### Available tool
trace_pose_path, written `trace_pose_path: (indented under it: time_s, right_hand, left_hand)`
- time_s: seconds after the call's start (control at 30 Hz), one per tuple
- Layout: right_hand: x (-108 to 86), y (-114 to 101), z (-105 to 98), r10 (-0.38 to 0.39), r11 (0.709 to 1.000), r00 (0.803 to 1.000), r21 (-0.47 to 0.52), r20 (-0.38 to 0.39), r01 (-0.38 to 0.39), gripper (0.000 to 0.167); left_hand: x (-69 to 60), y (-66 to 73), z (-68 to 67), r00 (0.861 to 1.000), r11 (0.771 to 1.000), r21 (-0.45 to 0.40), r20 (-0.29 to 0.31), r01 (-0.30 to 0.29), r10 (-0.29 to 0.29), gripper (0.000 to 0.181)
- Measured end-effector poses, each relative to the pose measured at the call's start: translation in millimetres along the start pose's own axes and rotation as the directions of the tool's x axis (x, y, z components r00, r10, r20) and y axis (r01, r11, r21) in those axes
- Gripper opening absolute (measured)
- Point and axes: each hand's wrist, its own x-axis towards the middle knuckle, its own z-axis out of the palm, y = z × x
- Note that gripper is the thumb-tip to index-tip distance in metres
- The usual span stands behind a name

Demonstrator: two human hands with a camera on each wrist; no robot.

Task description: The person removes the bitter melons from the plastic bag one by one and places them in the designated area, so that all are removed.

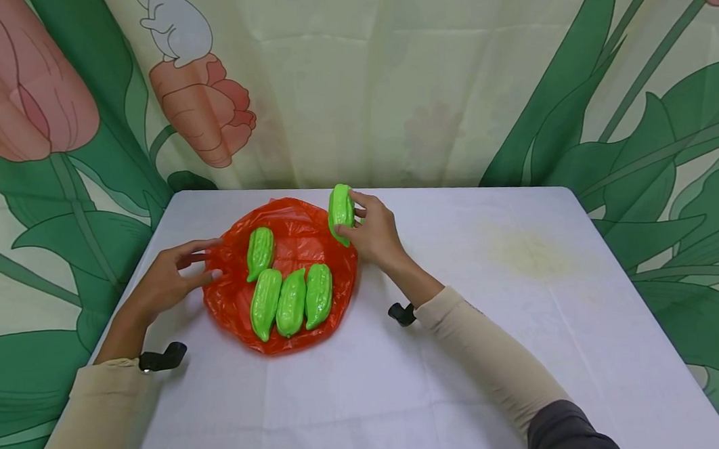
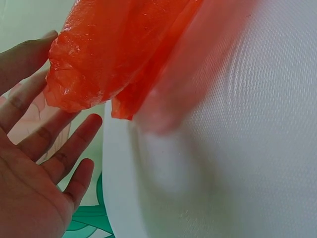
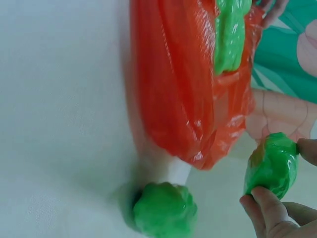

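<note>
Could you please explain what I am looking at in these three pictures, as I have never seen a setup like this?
Of course. There is no machine here, only a person's two bare hands. The wide picture comes from a camera worn on the head, looking forward and down; the other two come from cameras worn on each wrist. On the white table sits an opened red plastic bag with four green gourds in it. The right hand holds another gourd above the bag's far right edge. The left hand is at the bag's left edge, fingers loosely extended.
</note>
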Motion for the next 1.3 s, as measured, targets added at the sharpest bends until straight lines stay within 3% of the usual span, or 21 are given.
trace_pose_path:
  time_s: [1.3]
  right_hand:
    - [-1.6, 48.6, -67.6, 0.133, 0.984, 0.984, -0.104, -0.119, -0.145, 0.079]
  left_hand:
    - [3.9, 7.3, 2.3, 1.0, 1.0, -0.01, 0.02, -0.003, 0.003, 0.075]
